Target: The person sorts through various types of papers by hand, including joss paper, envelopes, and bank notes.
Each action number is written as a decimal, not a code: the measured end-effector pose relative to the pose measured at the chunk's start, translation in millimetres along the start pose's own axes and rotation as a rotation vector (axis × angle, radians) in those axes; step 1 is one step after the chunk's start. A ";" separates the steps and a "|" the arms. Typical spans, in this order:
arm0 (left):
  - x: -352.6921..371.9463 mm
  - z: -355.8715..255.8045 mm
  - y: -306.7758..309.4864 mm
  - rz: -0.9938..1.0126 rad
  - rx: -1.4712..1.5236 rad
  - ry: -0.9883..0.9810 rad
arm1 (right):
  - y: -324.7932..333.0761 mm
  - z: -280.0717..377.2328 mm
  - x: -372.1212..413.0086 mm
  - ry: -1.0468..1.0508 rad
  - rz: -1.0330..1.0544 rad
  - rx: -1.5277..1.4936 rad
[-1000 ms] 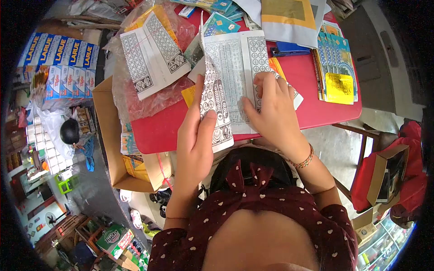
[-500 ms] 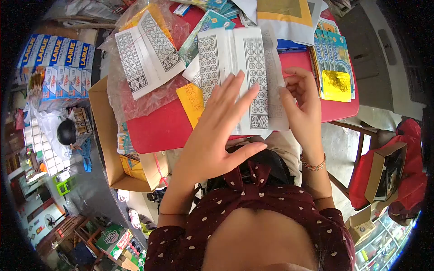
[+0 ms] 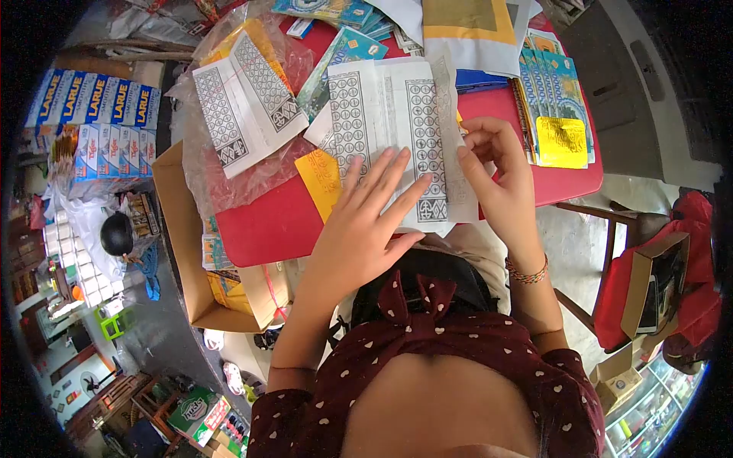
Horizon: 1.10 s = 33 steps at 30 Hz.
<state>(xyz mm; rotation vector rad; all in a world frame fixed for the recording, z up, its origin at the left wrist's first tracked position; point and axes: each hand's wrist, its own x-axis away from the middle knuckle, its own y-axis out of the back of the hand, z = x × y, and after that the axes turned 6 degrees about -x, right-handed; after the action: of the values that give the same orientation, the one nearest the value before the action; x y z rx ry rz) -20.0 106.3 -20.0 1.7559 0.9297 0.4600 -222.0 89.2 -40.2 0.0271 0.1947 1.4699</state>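
A white paper sheet (image 3: 382, 114) printed with black circles and patterned blocks lies on the red table, with a thin translucent layer along its right side. My left hand (image 3: 366, 217) rests on the lower part of this sheet, fingers stretched out and spread. At the right edge, my right hand (image 3: 500, 172) has its thumb and curled fingers on the thin paper; the exact grip is partly hidden. Another printed sheet (image 3: 248, 103), creased down its middle, lies to the left on clear plastic wrap (image 3: 206, 164). Yellow paper (image 3: 317, 179) shows beside my left hand.
Blue-green printed notes (image 3: 561, 84) with a shiny yellow piece (image 3: 561, 143) lie at the table's right. An open cardboard box (image 3: 175, 221) stands left below the red table (image 3: 263, 229). Stacked LARUE cartons (image 3: 95, 91) are farther left. A wooden chair (image 3: 607, 267) stands right.
My left hand has shifted slightly down and left over the sheet, fingers still spread. My right hand stays at the sheet's right edge. The view has shifted slightly.
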 end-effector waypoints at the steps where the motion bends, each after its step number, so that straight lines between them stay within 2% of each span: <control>1: -0.7 0.3 -1.7 -0.002 -0.001 0.001 | -0.2 -0.4 -0.4 0.000 -0.001 -0.014; 3: -1.6 2.1 -7.5 -0.056 0.097 -0.008 | -1.8 -2.3 -0.5 0.001 -0.001 -0.029; 6: -3.7 4.9 -12.1 -0.075 0.052 -0.030 | -3.4 -4.7 1.1 -0.016 -0.037 -0.095; 15: -7.3 2.3 2.8 -0.090 0.028 -0.007 | -0.4 7.1 -1.3 -0.076 0.088 -0.026; 16: -5.4 5.7 1.0 -0.089 0.027 -0.009 | 0.3 4.4 -3.0 0.064 0.085 0.093; 17: -1.3 11.2 -3.5 -0.208 0.075 0.103 | 0.6 2.9 -3.7 0.202 0.082 0.212; 18: 2.3 15.5 -6.2 -0.326 0.122 0.216 | 0.7 3.1 -3.6 0.202 0.081 0.211; 19: 3.4 19.5 -5.7 -0.327 0.120 0.215 | 0.9 3.8 -3.7 0.226 0.056 0.397; 20: 3.1 24.0 -4.7 -0.400 0.117 0.353 | 0.8 4.5 -4.2 0.252 0.030 0.584; 21: 2.1 27.0 -4.6 -0.475 0.114 0.489 | -0.5 4.1 -4.0 0.257 0.027 0.584; 24: -2.4 27.3 -12.5 -0.459 0.240 0.556 | -8.9 0.1 0.2 0.299 0.064 0.739; 27: -5.9 23.6 -14.8 -0.465 0.259 0.500 | -13.8 2.9 1.5 0.317 0.097 0.763; 28: -5.8 22.0 -13.4 -0.449 0.393 0.540 | -14.4 4.1 1.5 0.303 0.102 0.753; 29: -6.3 20.8 -13.3 -0.457 0.394 0.528 | -14.6 4.3 1.6 0.312 0.092 0.758; 31: -8.3 19.3 -14.3 -0.561 0.918 0.602 | -14.7 2.6 2.3 0.303 0.095 0.705; 33: -13.1 15.6 -7.7 -0.562 1.009 0.583 | -14.3 0.8 3.3 0.312 0.083 0.698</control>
<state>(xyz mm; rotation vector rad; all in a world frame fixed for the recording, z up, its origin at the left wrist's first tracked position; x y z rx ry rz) -20.3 87.7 -31.3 2.1052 2.2815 0.1024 -207.5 91.0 -41.8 0.3750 0.9622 1.4202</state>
